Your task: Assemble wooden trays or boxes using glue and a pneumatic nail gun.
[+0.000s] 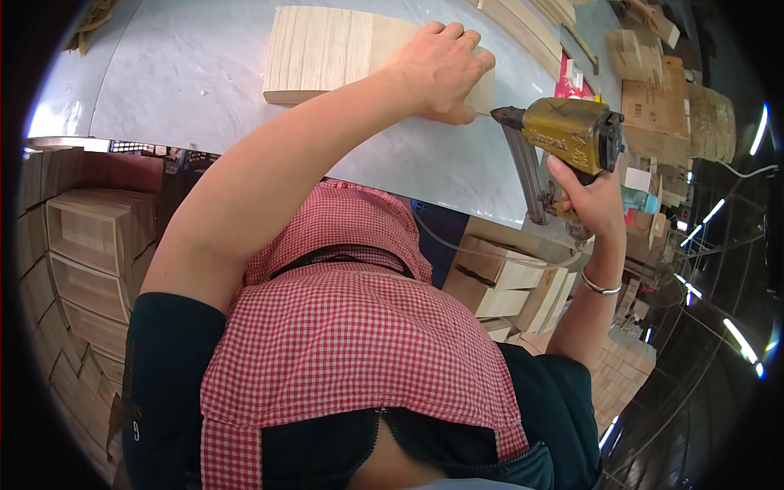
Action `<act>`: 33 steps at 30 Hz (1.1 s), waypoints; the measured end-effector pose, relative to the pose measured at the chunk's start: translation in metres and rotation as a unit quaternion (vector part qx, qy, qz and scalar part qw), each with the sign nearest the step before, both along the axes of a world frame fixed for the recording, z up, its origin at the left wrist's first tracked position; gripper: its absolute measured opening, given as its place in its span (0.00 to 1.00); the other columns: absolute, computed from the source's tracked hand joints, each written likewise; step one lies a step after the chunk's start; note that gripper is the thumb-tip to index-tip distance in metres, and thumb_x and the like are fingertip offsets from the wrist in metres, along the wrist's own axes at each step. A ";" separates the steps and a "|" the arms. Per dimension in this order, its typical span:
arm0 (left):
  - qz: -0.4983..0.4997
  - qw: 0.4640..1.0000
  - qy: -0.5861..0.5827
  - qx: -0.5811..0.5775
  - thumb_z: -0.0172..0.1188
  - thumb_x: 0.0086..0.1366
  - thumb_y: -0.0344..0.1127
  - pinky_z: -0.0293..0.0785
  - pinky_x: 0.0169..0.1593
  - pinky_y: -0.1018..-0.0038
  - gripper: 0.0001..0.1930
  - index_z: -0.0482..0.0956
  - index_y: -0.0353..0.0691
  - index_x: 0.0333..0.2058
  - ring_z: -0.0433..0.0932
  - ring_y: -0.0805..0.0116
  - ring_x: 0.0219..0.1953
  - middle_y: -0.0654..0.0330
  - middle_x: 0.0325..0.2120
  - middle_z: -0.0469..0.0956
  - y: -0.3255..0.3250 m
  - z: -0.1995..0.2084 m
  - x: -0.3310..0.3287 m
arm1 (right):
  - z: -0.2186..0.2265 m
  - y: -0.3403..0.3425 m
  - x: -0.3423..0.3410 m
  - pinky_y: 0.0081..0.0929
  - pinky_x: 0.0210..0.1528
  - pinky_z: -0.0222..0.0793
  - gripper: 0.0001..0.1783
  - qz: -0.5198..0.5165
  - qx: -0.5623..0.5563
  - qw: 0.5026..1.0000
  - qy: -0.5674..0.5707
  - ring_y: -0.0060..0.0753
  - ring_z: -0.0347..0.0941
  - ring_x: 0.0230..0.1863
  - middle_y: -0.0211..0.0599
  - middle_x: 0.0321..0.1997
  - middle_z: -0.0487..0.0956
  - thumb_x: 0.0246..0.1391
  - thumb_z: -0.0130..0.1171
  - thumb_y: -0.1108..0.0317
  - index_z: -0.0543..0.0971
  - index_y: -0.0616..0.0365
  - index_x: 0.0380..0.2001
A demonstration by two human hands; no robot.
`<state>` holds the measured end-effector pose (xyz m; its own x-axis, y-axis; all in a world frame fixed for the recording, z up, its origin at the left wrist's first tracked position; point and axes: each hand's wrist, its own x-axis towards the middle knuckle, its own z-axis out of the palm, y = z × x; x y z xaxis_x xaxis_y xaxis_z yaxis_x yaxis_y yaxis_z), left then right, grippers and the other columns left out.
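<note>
A pale wooden box-like piece [318, 51] lies on the table at the top centre, its grain showing on the broad upper face. My left hand [445, 72] grips it near its right end, the fingers over the top and the thumb down at the near side. A ring is on one finger. In my right hand [592, 196] is a yellow and black air nail gun [563, 126], held by its handle. Its dark nose points left at the right end of the wooden piece, close to my left thumb; whether it touches the wood I cannot tell.
The grey table [184, 77] spans the top. Long wooden strips [523, 33] lie beyond the nail gun. An air hose [523, 260] hangs below the gun. Stacked wooden drawers or boxes [86, 233] stand at the left, and cardboard boxes [653, 102] at the right.
</note>
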<state>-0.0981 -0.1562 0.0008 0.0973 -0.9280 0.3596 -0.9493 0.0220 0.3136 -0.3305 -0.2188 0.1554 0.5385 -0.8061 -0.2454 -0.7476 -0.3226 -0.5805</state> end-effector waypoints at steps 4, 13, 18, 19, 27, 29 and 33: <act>0.000 1.000 0.001 -0.012 0.68 0.50 0.54 0.66 0.56 0.63 0.28 0.80 0.45 0.46 0.73 0.57 0.47 0.56 0.44 0.77 -0.002 -0.002 -0.001 | -0.001 0.002 0.002 0.19 0.15 0.60 0.15 -0.014 0.007 1.000 0.020 0.19 0.63 0.12 0.28 0.19 0.76 0.53 0.70 0.66 0.80 0.64 0.39; 0.004 0.999 -0.014 -0.039 0.69 0.48 0.54 0.66 0.57 0.62 0.29 0.80 0.44 0.46 0.73 0.56 0.47 0.56 0.45 0.77 -0.004 -0.004 -0.002 | -0.001 0.021 0.011 0.16 0.15 0.61 0.14 -0.054 0.018 0.997 0.043 0.17 0.63 0.13 0.26 0.15 0.72 0.56 0.69 0.62 0.79 0.62 0.31; 0.007 0.993 -0.026 -0.119 0.71 0.45 0.52 0.69 0.56 0.60 0.34 0.76 0.43 0.51 0.74 0.55 0.48 0.54 0.49 0.74 0.006 -0.011 0.006 | 0.006 0.017 0.011 0.17 0.15 0.59 0.14 -0.032 0.020 0.998 0.048 0.17 0.63 0.12 0.27 0.17 0.74 0.55 0.69 0.64 0.79 0.64 0.36; 0.007 0.992 -0.030 -0.121 0.71 0.45 0.52 0.69 0.56 0.60 0.34 0.76 0.43 0.51 0.74 0.55 0.48 0.54 0.49 0.74 0.018 0.010 0.015 | 0.006 0.016 0.007 0.17 0.15 0.59 0.14 -0.032 0.013 0.999 0.033 0.16 0.63 0.12 0.27 0.17 0.74 0.55 0.69 0.64 0.79 0.64 0.36; -0.027 0.984 0.068 0.165 0.71 0.48 0.47 0.69 0.56 0.52 0.28 0.75 0.33 0.43 0.72 0.47 0.48 0.44 0.45 0.72 0.132 0.051 0.112 | 0.001 0.028 0.000 0.17 0.14 0.59 0.14 -0.037 -0.016 0.998 -0.052 0.17 0.63 0.12 0.28 0.18 0.74 0.54 0.70 0.65 0.79 0.64 0.36; -0.017 0.987 0.046 0.153 0.69 0.48 0.44 0.70 0.54 0.55 0.26 0.75 0.33 0.41 0.72 0.47 0.47 0.43 0.44 0.73 0.128 0.044 0.110 | 0.002 0.031 0.005 0.17 0.14 0.59 0.14 -0.025 -0.013 0.999 -0.041 0.17 0.63 0.12 0.28 0.18 0.75 0.54 0.70 0.65 0.79 0.65 0.36; -0.004 0.991 0.032 0.130 0.67 0.48 0.41 0.71 0.52 0.59 0.22 0.75 0.33 0.39 0.73 0.47 0.46 0.43 0.42 0.74 0.113 0.036 0.094 | 0.003 0.033 0.011 0.18 0.14 0.59 0.15 -0.001 -0.013 0.999 -0.034 0.17 0.63 0.12 0.29 0.18 0.76 0.54 0.70 0.65 0.80 0.65 0.37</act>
